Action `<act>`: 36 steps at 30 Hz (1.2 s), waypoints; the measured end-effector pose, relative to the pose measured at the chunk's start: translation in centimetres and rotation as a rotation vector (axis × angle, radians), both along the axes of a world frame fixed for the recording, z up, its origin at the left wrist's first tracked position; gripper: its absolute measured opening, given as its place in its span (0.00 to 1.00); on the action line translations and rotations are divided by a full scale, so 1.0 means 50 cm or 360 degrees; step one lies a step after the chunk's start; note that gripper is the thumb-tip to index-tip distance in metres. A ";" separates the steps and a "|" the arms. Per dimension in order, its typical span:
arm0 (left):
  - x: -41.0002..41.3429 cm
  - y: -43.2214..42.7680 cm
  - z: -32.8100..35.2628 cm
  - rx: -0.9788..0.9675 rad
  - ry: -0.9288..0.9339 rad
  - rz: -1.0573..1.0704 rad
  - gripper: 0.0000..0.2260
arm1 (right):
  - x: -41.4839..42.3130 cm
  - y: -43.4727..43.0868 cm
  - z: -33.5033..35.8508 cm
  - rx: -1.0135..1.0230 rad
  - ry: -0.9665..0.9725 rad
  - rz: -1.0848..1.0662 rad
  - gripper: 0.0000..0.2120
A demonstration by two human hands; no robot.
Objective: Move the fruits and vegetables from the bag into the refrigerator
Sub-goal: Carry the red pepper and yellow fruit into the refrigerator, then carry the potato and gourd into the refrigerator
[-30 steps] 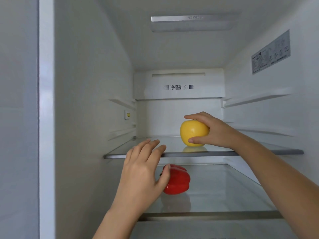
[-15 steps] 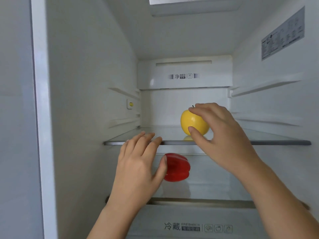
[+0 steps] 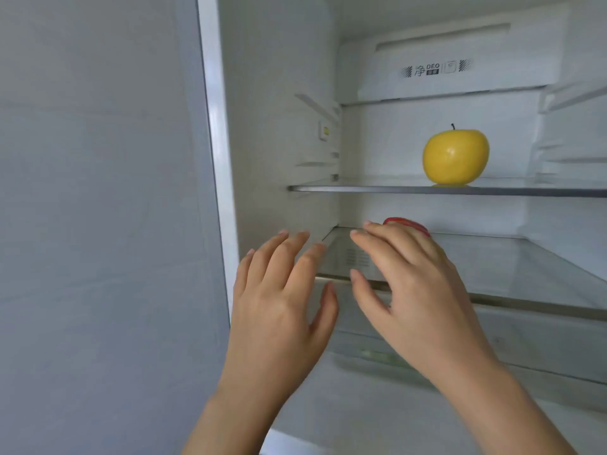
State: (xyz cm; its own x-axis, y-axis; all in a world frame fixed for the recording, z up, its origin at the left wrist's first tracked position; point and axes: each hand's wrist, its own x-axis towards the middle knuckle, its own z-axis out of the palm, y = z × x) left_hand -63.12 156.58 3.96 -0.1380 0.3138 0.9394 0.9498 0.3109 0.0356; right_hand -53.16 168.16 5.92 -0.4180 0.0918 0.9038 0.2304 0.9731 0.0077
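Observation:
A yellow apple (image 3: 456, 156) stands alone on the upper glass shelf (image 3: 361, 188) of the open refrigerator. On the lower glass shelf (image 3: 525, 261) lies a red bell pepper (image 3: 407, 224), mostly hidden behind my right hand (image 3: 414, 290). That hand is empty, fingers spread, in front of the lower shelf's front edge. My left hand (image 3: 282, 307) is also empty with fingers apart, just left of the right hand, near the fridge's left inner wall. The bag is out of view.
The refrigerator's left side panel (image 3: 98, 224) fills the left of the view, with its white frame edge (image 3: 216, 159) beside my left hand. A drawer cover (image 3: 492, 349) sits below the lower shelf. Shelf rails line the inner left wall (image 3: 312, 133).
My right hand has let go of the yellow apple and drawn back down in front of the lower shelf. My left hand pulled back from the pepper. The view has swung left.

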 end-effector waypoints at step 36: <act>0.358 -1.255 -0.277 0.0094 -0.0678 0.2248 0.17 | -0.040 -1.246 -0.269 0.0012 -0.0492 0.2175 0.19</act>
